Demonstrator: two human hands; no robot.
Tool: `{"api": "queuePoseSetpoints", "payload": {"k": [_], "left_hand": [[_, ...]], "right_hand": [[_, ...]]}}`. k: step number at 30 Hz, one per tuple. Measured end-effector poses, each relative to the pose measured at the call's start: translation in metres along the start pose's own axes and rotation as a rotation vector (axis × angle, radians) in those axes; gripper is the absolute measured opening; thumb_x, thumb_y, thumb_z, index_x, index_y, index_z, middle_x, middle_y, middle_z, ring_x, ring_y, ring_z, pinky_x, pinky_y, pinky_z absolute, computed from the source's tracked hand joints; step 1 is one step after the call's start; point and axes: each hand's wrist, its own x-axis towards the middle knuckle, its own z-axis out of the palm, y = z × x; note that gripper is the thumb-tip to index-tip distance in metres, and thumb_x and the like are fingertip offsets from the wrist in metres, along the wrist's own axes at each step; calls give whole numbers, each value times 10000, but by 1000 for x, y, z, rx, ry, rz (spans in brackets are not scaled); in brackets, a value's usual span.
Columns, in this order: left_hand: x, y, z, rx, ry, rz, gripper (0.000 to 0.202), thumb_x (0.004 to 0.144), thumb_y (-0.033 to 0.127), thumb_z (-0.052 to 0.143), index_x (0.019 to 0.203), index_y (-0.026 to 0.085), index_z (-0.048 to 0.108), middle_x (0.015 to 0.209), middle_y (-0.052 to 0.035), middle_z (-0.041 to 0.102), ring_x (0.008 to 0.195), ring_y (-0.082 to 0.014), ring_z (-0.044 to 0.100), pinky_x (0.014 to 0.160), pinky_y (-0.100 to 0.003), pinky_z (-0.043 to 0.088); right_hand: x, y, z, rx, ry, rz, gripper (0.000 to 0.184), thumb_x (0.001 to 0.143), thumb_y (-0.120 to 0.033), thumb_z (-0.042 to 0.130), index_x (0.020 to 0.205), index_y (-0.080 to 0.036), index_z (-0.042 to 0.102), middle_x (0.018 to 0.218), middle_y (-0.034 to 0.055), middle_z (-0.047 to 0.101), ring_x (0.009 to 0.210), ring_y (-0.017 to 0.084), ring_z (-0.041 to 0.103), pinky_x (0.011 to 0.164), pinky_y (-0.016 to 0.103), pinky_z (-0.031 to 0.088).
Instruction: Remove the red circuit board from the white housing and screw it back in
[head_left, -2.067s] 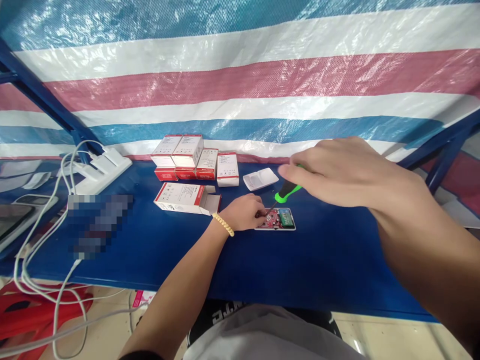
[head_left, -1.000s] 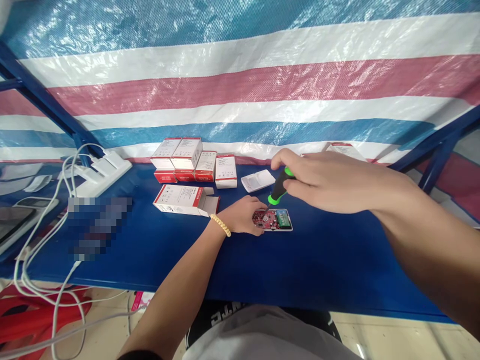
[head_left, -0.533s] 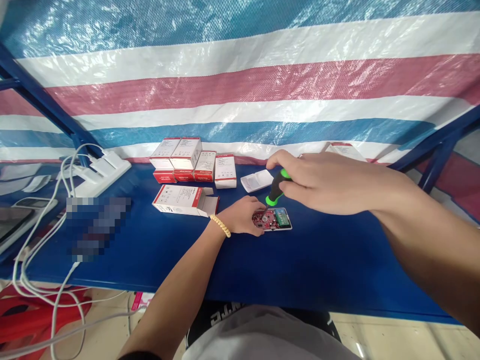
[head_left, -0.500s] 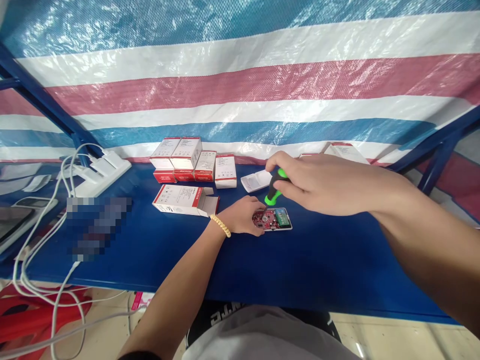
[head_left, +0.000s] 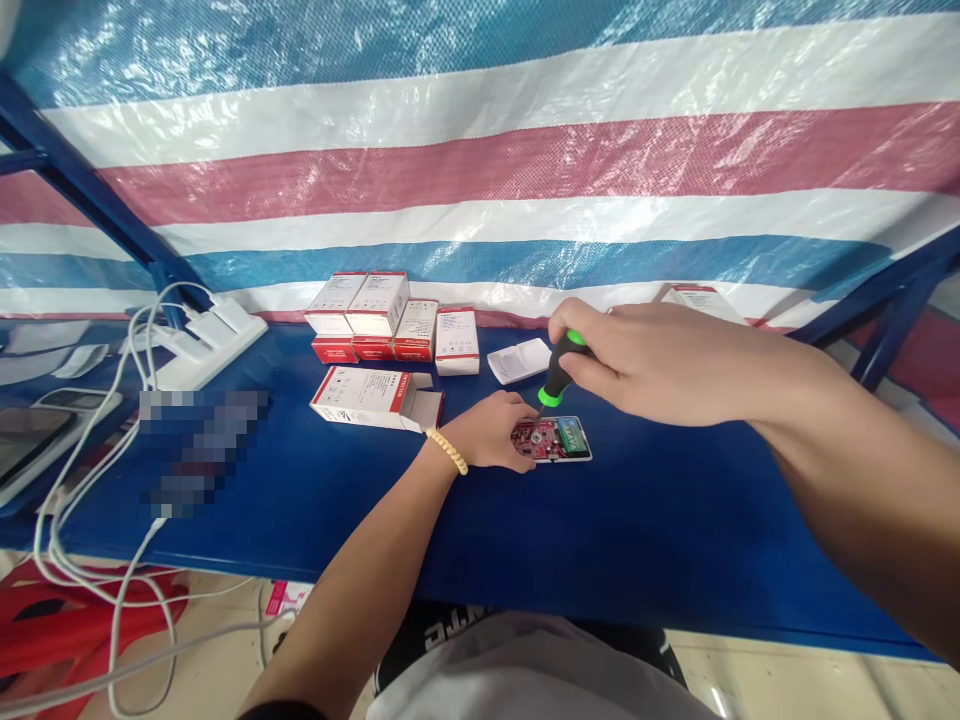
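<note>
- The striped tarp (head_left: 480,160) of blue, white and red fills the whole upper half of the frame behind your work.
- The blue tabletop (head_left: 645,520) spans the middle band from left to right, with blue frame bars rising at the upper left and at the right edge.
- Your right hand (head_left: 660,365), right of centre, is closed around the black and green screwdriver (head_left: 556,370); the tool slants down and to the left, its tip on the circuit board. This hand and forearm hide the tabletop behind them and most of a white box (head_left: 701,300) at the tarp's foot.
- Your left hand (head_left: 491,430), at centre with a beaded bracelet (head_left: 448,451) on the wrist, rests curled on the left edge of the board and covers that end of it.
- The circuit board (head_left: 559,440), red with a green part, lies flat in its white shell at the centre of the frame, just right of your left hand.
- A white power strip (head_left: 206,340) with plugs and trailing white cables sits at the left.
- A row of red and white boxes (head_left: 394,320) stands above and left of centre; an open box (head_left: 375,395) lies in front of them, close to your left wrist.
- A small white tray (head_left: 519,360) lies just above the board, beside the screwdriver handle.
</note>
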Motion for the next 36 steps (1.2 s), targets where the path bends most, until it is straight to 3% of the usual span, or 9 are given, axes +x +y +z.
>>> {"api": "queuePoseSetpoints", "payload": {"k": [4, 12, 14, 18, 21, 26, 30, 33, 36], "left_hand": [[0, 0, 1, 1, 6, -6, 530, 613, 469, 747, 1021, 147, 644, 984, -88, 584, 929, -261, 551, 779, -336, 455], [0, -1, 3, -6, 10, -11, 518, 623, 473, 738, 1030, 165, 654, 987, -86, 588, 935, -264, 560, 784, -344, 454], [0, -1, 3, -3, 21, -15, 519, 622, 482, 735, 1021, 161, 650, 972, -83, 585, 919, -258, 558, 771, -341, 453], [0, 0, 2, 14, 28, 2, 457, 620, 482, 728, 925, 152, 648, 895, -69, 569, 833, -233, 545, 699, -323, 439], [0, 1, 2, 29, 30, 4, 400, 618, 459, 726, 860, 153, 641, 871, -65, 561, 796, -221, 535, 674, -317, 432], [0, 1, 3, 6, 28, 0, 404, 620, 421, 723, 923, 163, 655, 943, -82, 583, 886, -247, 548, 757, -337, 458], [-5, 0, -2, 0, 18, -30, 453, 636, 404, 707, 1021, 169, 658, 1035, -100, 597, 989, -272, 546, 839, -356, 463], [-9, -1, -9, 31, -4, -63, 480, 650, 375, 693, 1078, 161, 648, 1092, -112, 606, 1043, -284, 537, 887, -372, 458], [-12, -1, -19, 92, -28, -161, 583, 651, 348, 691, 1194, 154, 598, 1163, -130, 598, 1100, -311, 519, 930, -422, 449]], "right_hand": [[3, -2, 5, -165, 110, 49, 451, 935, -474, 320, 1001, -140, 617, 646, 92, 586, 592, 213, 539, 578, 289, 311], [7, -4, 2, -245, 122, 120, 560, 903, -572, 322, 693, -163, 640, 621, 113, 563, 691, 267, 581, 628, 340, 364], [5, -3, 1, -228, 113, 96, 523, 908, -533, 321, 725, -158, 635, 625, 103, 563, 652, 240, 565, 605, 322, 347], [-1, -4, 2, -71, 24, -60, 339, 905, -385, 370, 1049, -162, 580, 724, 66, 604, 610, 189, 538, 552, 277, 303], [-1, -6, 5, -34, 53, -67, 357, 933, -409, 348, 1113, -167, 539, 772, 80, 619, 650, 207, 555, 544, 274, 292], [3, -1, 11, -41, 134, 164, 548, 876, -666, 389, 832, -165, 606, 713, 125, 602, 711, 278, 580, 581, 316, 331], [-15, 25, 24, 256, 260, 289, 486, 885, -602, 442, 671, -187, 574, 644, 76, 597, 685, 230, 592, 635, 328, 391], [-40, 53, 54, 637, 382, 553, 421, 860, -577, 497, 725, -195, 612, 665, 75, 633, 572, 184, 568, 592, 325, 419], [-68, 73, 99, 923, 480, 751, 356, 800, -543, 604, 876, -195, 612, 725, 124, 659, 594, 237, 592, 578, 366, 449]]}}
